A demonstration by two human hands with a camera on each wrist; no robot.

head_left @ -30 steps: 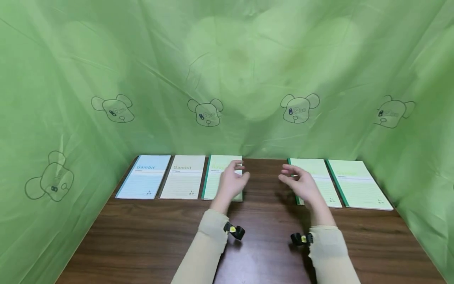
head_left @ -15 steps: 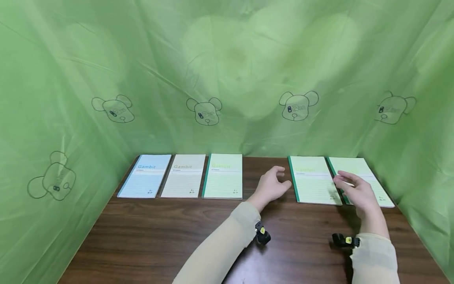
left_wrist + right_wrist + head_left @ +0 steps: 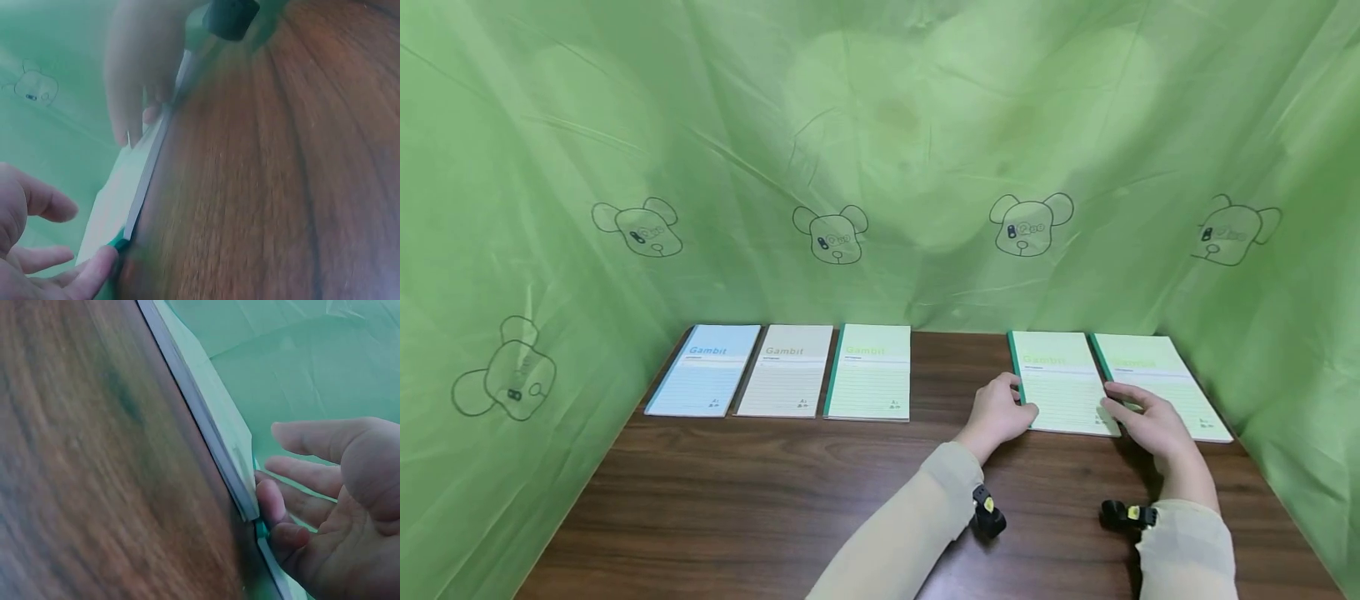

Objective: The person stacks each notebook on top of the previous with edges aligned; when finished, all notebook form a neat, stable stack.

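Note:
A light green notebook [image 3: 1062, 387] with a dark green spine lies flat on the brown wooden table [image 3: 737, 500]. At its spine edge, near the front corner, is my left hand [image 3: 998, 412], its fingertips against the spine in the left wrist view. My right hand [image 3: 1153, 427] is at the opposite edge, over the strip between this notebook and a second green notebook [image 3: 1172, 379] on the far right. The right wrist view has several right fingers [image 3: 272, 497] touching the notebook's side near a corner, thumb held apart. Neither hand's fingers curl round a notebook.
To the left lie a blue notebook [image 3: 703, 375], a beige notebook [image 3: 786, 375] and another green notebook [image 3: 868, 375], side by side with narrow strips of table between. A green cloth [image 3: 925, 167] with bear-head drawings hangs behind and at both sides.
Both hands have moved right. The left hand left the third notebook and reached the fourth one's spine. The right hand came down to that notebook's right edge. No notebook has visibly moved.

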